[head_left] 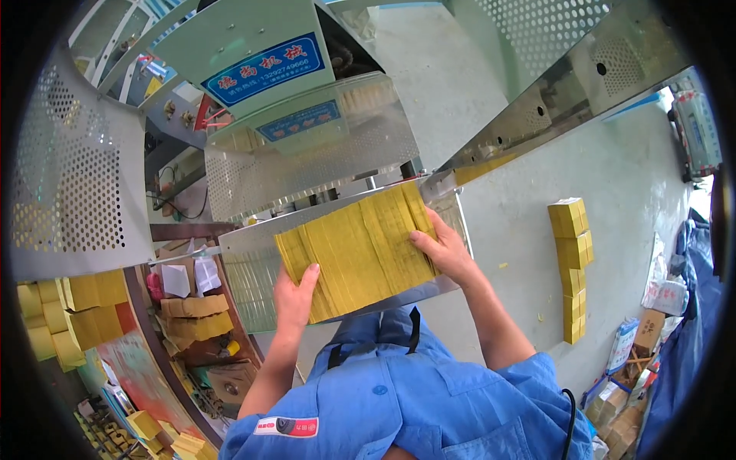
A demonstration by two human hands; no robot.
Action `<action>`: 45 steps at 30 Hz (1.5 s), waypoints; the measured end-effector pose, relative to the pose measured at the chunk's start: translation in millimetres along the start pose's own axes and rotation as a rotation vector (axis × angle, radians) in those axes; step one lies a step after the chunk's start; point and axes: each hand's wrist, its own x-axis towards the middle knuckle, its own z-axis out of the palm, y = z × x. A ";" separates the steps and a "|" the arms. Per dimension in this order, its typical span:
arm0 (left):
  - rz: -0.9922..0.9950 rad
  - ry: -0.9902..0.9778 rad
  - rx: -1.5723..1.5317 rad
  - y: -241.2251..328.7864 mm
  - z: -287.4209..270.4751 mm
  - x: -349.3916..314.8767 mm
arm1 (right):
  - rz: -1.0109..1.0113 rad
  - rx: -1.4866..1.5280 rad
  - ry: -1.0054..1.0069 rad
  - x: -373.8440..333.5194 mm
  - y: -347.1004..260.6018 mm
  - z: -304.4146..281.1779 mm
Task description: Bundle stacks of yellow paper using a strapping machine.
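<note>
A thick stack of yellow paper sheets point(359, 253), its surface marked by uneven ridges, is held in front of my body, tilted slightly. My left hand point(295, 299) grips its left end, thumb on top and fingers hidden underneath. At the right end, my right hand point(448, 251) clasps the stack the same way, with its thumb laid over the edge. Under and behind the stack lies the metal worktable point(249, 276) of a machine. Whether the stack rests on it or hangs just above, I cannot tell.
The machine's polished metal guard point(307, 165) stands just beyond the stack. A long steel chute point(552, 103) slopes up to the right. Perforated panels point(77, 161) flank the left. Yellow paper bundles point(573, 268) line the floor at right; more yellow stacks point(96, 307) are at left.
</note>
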 end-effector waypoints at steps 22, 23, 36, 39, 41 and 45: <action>-0.009 -0.079 -0.039 7.1 -5.2 0.5 | -0.217 -0.066 0.233 -1.1 -1.7 7.6; -0.011 -0.083 -0.036 7.2 -5.4 0.2 | -0.272 -0.118 0.288 -3.9 -8.6 10.8; -0.023 -0.111 -0.090 -1.2 -6.7 2.2 | -0.393 -0.465 0.408 -5.8 -12.0 15.4; -0.017 -0.101 -0.068 -2.4 -8.1 2.2 | -0.247 -0.376 0.366 -7.8 -22.1 16.7; -0.013 -0.102 -0.059 -2.0 -7.6 2.4 | -0.269 -0.396 0.372 -6.9 -21.1 15.2; 0.002 -0.101 -0.059 -1.3 -7.6 2.6 | -0.319 -0.401 0.321 -5.9 -29.6 14.3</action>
